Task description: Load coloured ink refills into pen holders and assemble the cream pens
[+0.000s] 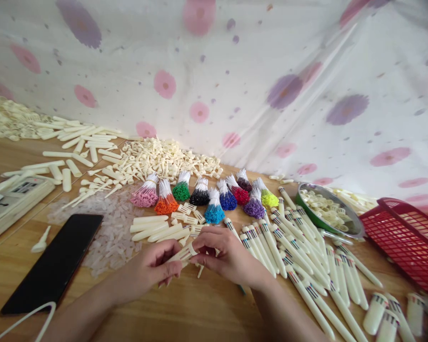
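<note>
Bare forearms [96, 299] framed the near tabletop [185, 320]; the left hand [159, 266] and right hand [224, 249] pinched a cream slotted pen part [183, 255] between them, below bundled colour-tipped sticks [214, 211]. A loose fingertip grip could have dropped it among similar slotted pieces [184, 218].

the head camera looks forward and down, close over hands [225, 251] and table [189, 311].
</note>
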Tool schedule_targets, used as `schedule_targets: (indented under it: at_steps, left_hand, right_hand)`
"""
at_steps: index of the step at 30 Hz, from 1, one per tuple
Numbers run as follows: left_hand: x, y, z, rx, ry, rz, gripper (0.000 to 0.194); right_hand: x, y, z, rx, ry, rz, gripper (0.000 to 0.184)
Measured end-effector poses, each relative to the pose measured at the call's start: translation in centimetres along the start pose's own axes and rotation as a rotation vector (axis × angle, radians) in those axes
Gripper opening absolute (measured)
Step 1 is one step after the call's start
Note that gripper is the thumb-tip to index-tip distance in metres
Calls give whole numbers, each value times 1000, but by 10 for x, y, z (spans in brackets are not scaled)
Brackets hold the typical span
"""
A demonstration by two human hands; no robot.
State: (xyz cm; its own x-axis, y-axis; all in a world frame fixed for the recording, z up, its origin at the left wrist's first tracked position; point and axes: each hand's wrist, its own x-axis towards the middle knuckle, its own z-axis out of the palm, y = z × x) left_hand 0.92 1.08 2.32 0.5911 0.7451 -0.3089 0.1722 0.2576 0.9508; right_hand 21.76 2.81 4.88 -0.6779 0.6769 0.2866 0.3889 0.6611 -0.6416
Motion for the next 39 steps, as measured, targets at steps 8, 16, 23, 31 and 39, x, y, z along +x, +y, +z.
schedule_targets:
  at_steps: [8, 16, 23, 31, 39]
  left_hand:
    - [-1, -6, 3, 107, 10, 19, 26]
    - [-3, 0, 7, 219, 59, -3, 20]
    - [-4, 4, 11, 214, -42, -49, 24]
    - [-7, 8, 8, 380, 31, 0, 19]
    - [-4, 2, 3, 432, 149, 104, 18]
  right_hand:
    - [3, 0, -5, -4, -7, -119, 16]
    - [-1, 0, -9, 97, -68, -22, 8]
    - [0, 3, -30, 162, -331, -112, 18]
    - [-1, 3, -21, 78, -214, -156, 21]
    - [-4, 0, -24, 158, -42, -42, 18]
